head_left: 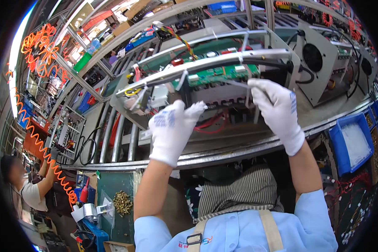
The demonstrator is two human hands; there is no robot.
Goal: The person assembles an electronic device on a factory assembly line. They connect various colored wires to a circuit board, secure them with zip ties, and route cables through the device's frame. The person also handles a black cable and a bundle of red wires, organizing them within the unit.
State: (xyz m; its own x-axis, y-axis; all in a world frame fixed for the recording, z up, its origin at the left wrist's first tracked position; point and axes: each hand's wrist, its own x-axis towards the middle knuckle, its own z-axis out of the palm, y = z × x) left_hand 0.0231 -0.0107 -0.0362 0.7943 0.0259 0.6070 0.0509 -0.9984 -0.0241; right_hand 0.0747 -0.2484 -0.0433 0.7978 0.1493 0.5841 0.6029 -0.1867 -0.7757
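Observation:
Both my hands wear white gloves. In front of me lies an open metal chassis [155, 101] with green circuit boards [222, 72] inside. A black cable bundle [214, 67] runs along its front rail, with pale cable ties [182, 80] around it. My right hand [277, 111] pinches the end of a whitish cable tie [237, 84] near the chassis's right part. My left hand [172, 130] is at the front left of the chassis, its fingers bunched together and pointing right. What they hold, if anything, I cannot make out. Red wires [210, 124] show between my hands.
The chassis rests on a roller conveyor [119, 136]. More chassis with black fans [311, 56] stand on the right. A blue bin [352, 140] holds pale strips. Brass-coloured fasteners [122, 203] lie at lower left. Another person [33, 185] works at far left, behind a coiled orange hose [40, 147].

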